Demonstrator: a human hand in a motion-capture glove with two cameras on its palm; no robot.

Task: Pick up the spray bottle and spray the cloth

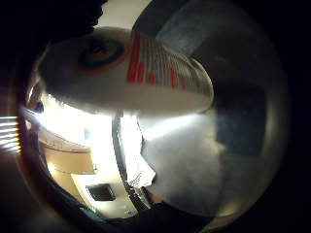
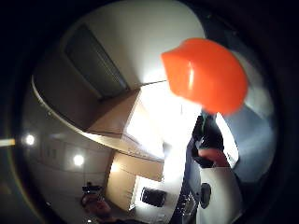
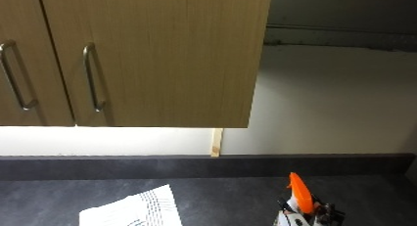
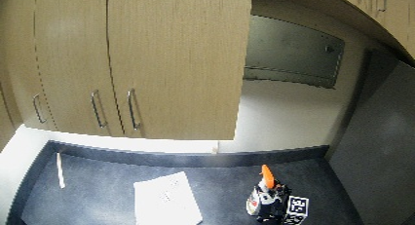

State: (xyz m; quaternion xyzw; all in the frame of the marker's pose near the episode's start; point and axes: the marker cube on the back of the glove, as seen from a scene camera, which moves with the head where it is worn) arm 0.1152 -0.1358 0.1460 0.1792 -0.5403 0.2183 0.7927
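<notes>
- Against the gloved right hand (image 4: 271,204) stands the spray bottle (image 4: 260,196), upright on the dark countertop (image 4: 97,196), its long axis vertical and its orange nozzle (image 3: 300,189) uppermost.
- Hand state: in the wide outside view the hand is at the bottle's body and appears wrapped round it; in the little finger side palm view the bottle's printed label (image 1: 160,68) lies across the palm at close range, which fits a grasp. The individual fingers are not resolved, so the grasp is a judgement.
- The thumb side palm view shows the nozzle close by the palm, so the spray head sits at the thumb end of the hand and the base at the little finger end.
- The white cloth (image 4: 165,199) lies flat on the countertop, apart from the bottle, on the side away from the hand.
- Governing relation: the cloth lies sideways from the held bottle, across open countertop. The coming move is judged to require turning the nozzle toward the cloth and carrying the bottle that way before the trigger is pressed.
- Whether the nozzle's outlet already faces the cloth cannot be told.
- The bare hand is not in view.
</notes>
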